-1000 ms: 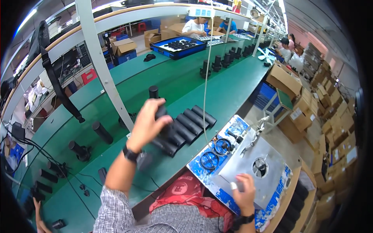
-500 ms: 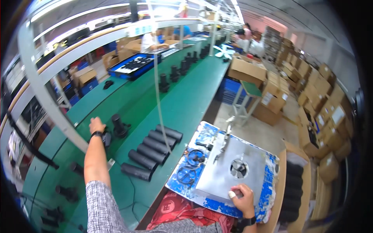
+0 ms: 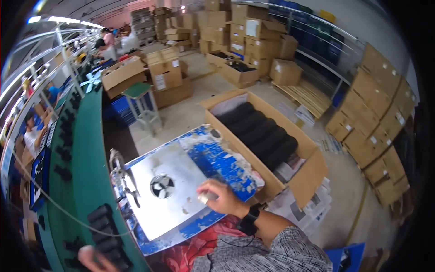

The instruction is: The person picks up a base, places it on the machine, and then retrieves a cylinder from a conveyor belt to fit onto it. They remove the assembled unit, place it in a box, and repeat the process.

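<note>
My right hand (image 3: pixel 216 196) hovers at the right edge of a flat metal plate (image 3: pixel 170 213) that has a round opening with a spoked part (image 3: pixel 162 186) in it. Its fingers curl toward the thumb, and something white shows at the thumb. Whether the fingers hold anything is hidden. My left hand (image 3: pixel 96 260) is smeared by motion at the bottom left, beside several black tubes (image 3: pixel 105 231) lying in a row on the green belt (image 3: pixel 86 181). A metal toggle clamp (image 3: pixel 126 179) stands at the plate's left edge. Under the plate is a worn blue-and-white board (image 3: pixel 222 161).
Right of the board, an open carton (image 3: pixel 312 179) holds several black foam-like rolls (image 3: pixel 258 133). A green-topped stool (image 3: pixel 140 97) stands beyond the board. Stacked cartons (image 3: pixel 380 118) line the right side. Black parts (image 3: pixel 63 154) stand along the belt, where other people sit farther off.
The view has swung right, bringing the carton of rolls toward the middle. My left hand has come back from the dark parts across the belt to near the tubes. My right hand stays by the plate.
</note>
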Demonstrator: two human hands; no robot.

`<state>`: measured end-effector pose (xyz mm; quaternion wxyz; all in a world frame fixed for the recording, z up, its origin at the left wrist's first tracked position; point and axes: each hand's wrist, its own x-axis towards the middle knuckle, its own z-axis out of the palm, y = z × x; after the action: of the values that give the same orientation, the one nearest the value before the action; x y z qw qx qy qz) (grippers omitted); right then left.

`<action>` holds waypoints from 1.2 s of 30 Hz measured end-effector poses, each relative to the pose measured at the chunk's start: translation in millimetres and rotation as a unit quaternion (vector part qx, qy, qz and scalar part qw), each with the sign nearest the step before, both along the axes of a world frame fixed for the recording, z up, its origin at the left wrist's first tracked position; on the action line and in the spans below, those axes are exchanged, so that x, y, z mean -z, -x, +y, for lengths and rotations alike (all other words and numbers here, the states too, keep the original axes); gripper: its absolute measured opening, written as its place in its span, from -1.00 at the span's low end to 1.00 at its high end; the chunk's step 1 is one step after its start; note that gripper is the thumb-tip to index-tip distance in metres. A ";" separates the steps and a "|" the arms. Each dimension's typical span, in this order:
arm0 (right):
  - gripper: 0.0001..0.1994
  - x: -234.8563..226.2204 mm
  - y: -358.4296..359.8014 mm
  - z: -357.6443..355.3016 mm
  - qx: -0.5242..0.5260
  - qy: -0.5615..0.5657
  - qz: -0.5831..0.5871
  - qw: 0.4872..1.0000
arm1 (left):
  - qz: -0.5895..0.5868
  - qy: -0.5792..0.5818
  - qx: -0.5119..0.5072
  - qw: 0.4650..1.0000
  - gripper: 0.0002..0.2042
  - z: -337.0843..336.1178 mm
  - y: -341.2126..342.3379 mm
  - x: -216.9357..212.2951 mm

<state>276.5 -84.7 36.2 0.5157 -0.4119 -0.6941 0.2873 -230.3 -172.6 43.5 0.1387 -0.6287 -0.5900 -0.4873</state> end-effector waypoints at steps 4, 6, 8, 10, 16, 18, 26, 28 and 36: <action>-0.84 27.1 -125.2 16.7 0.231 0.051 -0.010 0.972 | 0.155 0.058 0.179 0.970 -0.66 13.4 -176.7 -25.3; -0.84 51.7 -222.4 32.2 0.338 0.045 -0.117 0.933 | 0.135 0.226 0.224 0.938 -0.65 21.9 -206.0 -9.2; -0.73 96.7 -330.0 32.2 0.416 0.135 -0.236 0.868 | 0.136 0.233 0.250 0.930 -0.63 50.7 -237.0 0.8; -0.55 115.4 -384.0 25.8 0.466 0.318 -0.321 0.761 | 0.140 0.249 0.257 0.923 -0.57 76.1 -259.4 3.6; -0.17 113.8 -437.9 32.3 0.303 0.396 -0.371 0.783 | 0.163 0.244 0.175 0.940 -0.46 81.3 -273.5 16.8; -0.04 101.1 -428.6 35.9 0.221 0.402 -0.360 0.813 | 0.124 0.237 0.153 0.951 -0.42 84.0 -269.2 21.9; 0.10 134.1 -427.7 25.3 0.212 0.425 -0.434 0.765 | 0.168 0.274 0.141 0.936 -0.46 88.9 -275.4 22.7; 0.07 134.5 -427.5 28.1 0.213 0.443 -0.437 0.753 | 0.167 0.281 0.140 0.935 -0.47 90.2 -276.0 22.6; -0.08 142.5 -430.3 26.0 0.258 0.465 -0.403 0.745 | 0.169 0.293 0.121 0.933 -0.54 90.3 -277.2 21.0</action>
<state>706.8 -58.7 -106.3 -0.0128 -0.8418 -0.4844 0.2380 46.9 -82.4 22.5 -0.0144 -0.7812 -0.5937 -0.1928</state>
